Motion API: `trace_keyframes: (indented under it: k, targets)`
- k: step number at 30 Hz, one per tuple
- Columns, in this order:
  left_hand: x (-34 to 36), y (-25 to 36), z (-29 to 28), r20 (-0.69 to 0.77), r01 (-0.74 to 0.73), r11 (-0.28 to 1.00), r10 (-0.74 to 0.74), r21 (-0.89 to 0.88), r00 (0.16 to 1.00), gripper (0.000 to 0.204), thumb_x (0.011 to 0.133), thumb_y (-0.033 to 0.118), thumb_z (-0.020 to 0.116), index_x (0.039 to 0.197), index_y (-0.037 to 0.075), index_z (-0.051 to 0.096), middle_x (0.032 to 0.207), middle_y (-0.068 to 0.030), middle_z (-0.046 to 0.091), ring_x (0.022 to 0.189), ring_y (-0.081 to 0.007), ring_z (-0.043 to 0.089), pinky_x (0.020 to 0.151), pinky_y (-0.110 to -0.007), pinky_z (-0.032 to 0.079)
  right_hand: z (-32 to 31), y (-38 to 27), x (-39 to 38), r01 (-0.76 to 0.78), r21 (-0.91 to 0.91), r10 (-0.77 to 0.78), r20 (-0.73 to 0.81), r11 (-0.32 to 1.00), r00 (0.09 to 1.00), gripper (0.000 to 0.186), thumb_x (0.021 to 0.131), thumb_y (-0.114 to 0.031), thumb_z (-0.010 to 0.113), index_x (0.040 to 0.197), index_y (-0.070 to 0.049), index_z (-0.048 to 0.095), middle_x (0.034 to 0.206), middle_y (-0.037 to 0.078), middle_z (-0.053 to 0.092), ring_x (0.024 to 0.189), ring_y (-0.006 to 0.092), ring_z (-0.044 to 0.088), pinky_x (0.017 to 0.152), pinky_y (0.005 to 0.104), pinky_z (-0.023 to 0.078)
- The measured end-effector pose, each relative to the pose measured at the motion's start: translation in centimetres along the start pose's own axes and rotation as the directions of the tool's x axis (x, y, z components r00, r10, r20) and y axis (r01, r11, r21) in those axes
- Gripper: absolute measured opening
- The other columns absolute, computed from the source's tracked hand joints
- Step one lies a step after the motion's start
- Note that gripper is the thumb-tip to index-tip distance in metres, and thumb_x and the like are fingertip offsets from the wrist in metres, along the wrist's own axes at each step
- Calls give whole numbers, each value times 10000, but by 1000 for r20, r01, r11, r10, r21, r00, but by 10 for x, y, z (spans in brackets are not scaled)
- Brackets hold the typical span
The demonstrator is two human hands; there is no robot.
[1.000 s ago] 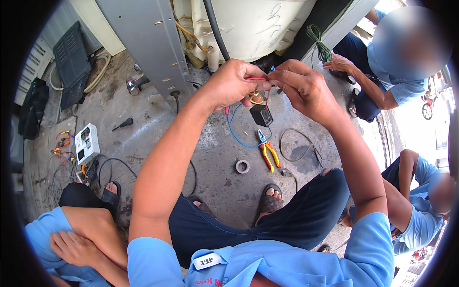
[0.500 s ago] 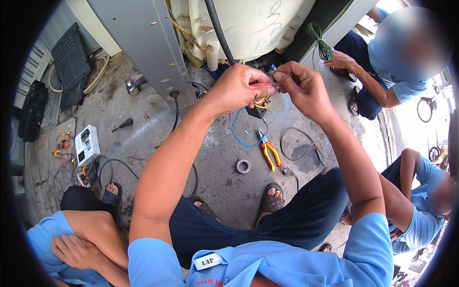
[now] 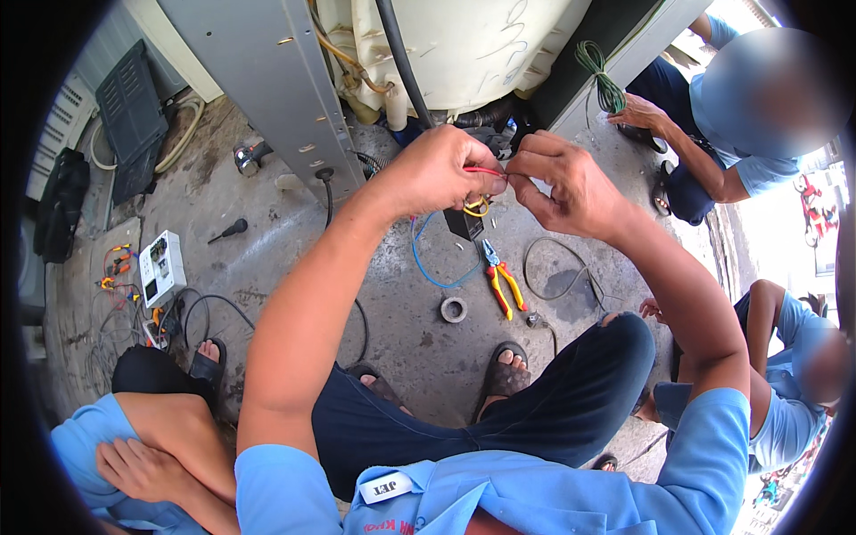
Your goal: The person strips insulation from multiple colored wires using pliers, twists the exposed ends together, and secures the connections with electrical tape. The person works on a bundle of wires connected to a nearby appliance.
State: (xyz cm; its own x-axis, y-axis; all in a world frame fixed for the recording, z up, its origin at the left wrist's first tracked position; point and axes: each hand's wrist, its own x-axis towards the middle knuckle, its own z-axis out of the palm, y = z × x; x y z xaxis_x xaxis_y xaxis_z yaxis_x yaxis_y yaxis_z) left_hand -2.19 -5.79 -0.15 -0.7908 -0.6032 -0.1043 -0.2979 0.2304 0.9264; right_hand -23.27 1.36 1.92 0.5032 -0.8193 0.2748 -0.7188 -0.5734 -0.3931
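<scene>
Red wire [image 3: 481, 169] between both pinching hands

Left hand [image 3: 443, 172] and right hand [image 3: 563, 180] together on a red wire [image 3: 484, 170] above pliers [image 3: 501, 285]

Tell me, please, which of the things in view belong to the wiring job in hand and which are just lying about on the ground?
In hand:
left hand and right hand, pinching the red wire
yellow wire and small black part hanging below them
blue wire, which seems to run up to them

Lying about:
pliers
tape roll
screwdriver
white meter box
</scene>
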Motion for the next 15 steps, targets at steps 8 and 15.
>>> trace_keyframes:
  k: [8,15]
  targets:
    - [-5,7,0,-111,-28,994,40,110,993,254,874,211,731,975,-22,711,618,-38,571,601,-94,500,574,-296,420,-5,-2,-14,-126,81,134,-101,989,986,133,828,-129,654,935,-50,658,909,52,614,764,178,597,646,284,485]
    - [-2,11,-1,-47,-53,982,62,181,997,215,869,201,720,960,7,719,590,-19,537,586,-93,476,560,-307,397,-3,4,-4,200,-240,-210,-16,950,978,89,859,-132,657,900,-56,635,829,36,574,697,174,554,593,313,485]
